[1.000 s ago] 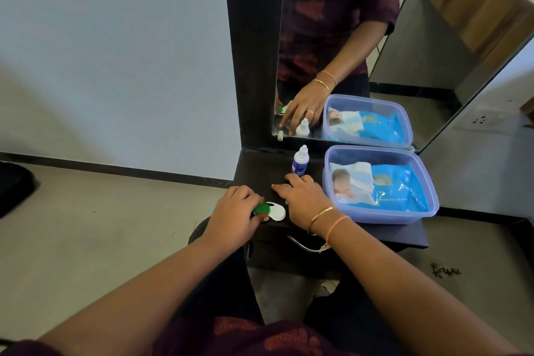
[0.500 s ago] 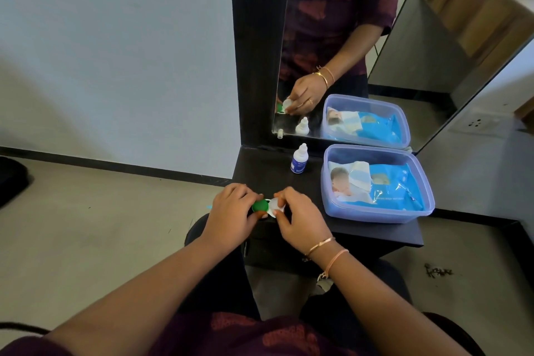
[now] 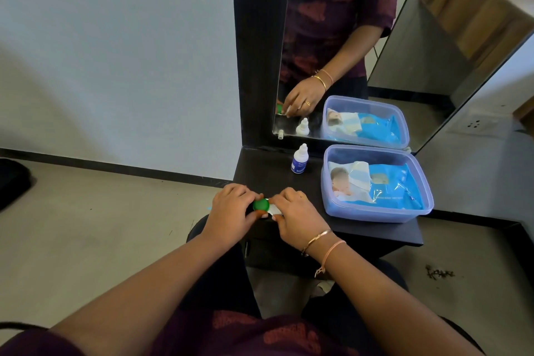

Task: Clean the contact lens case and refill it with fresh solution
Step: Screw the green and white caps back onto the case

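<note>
A: Where is the case [image 3: 267, 207]?

B: Centre of the frame, at the near edge of the table [image 3: 268, 173], held between the two hands. The left hand [image 3: 231, 211] pinches the green cap [image 3: 261, 205], with the thumb below and the fingers above. The right hand [image 3: 297, 217] is curled round the white end [image 3: 274, 210] and hides most of it.

A: How will it handle?

B: It looks small, light and made of hard plastic, so I'd judge it stiff enough not to crush. It's probably too light to stay put by itself, so one hand must brace it while the other twists. I can't tell whether the cap rims are ribbed. If they're wet, I'd expect them to slip.

A: So where should you take hold?

B: With the fingertips on opposite sides of one cap's rim, and the other hand clamping the far end. I'd keep it level too. Old solution may sit inside, though nothing shows either way.

A: And the bottle [image 3: 299, 160]?

B: It stands upright with its cap on, above the hands in the frame and apart from them. It's close to the mirror [image 3: 346, 37] and just left of the box [image 3: 375, 218]. It looks like a soft squeeze bottle, so I'd grip it round the body, not the nozzle.
</note>
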